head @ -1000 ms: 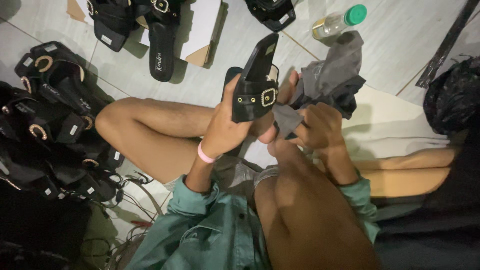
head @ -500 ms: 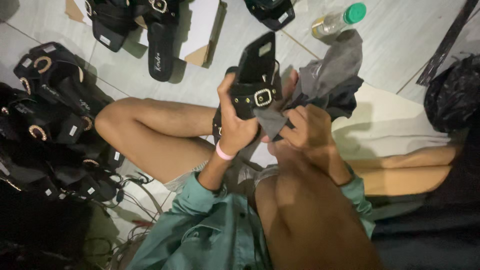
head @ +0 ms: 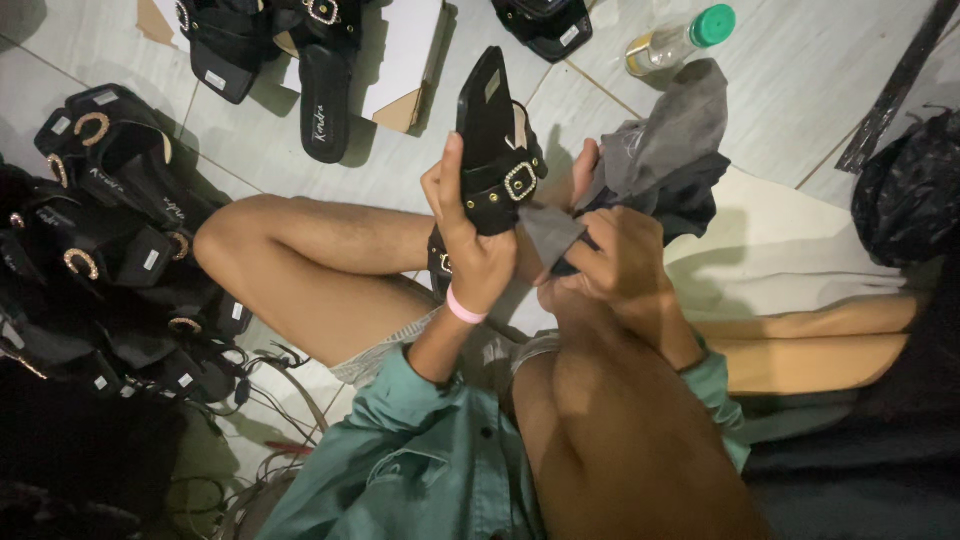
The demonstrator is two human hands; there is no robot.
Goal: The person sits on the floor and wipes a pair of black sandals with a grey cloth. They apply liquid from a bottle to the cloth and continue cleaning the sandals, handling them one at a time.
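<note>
Seated on the floor, our left hand grips a black buckled sandal upright by its stiff, light sole; our right hand pinches a soft grey cloth against its strap.

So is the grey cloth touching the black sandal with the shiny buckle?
Touching. The head view shows the right hand pressing a corner of the grey cloth against the black sandal just below its buckle.

Pale tiled floor with dark grout lines, dim light, tangled cables lower left.
</note>
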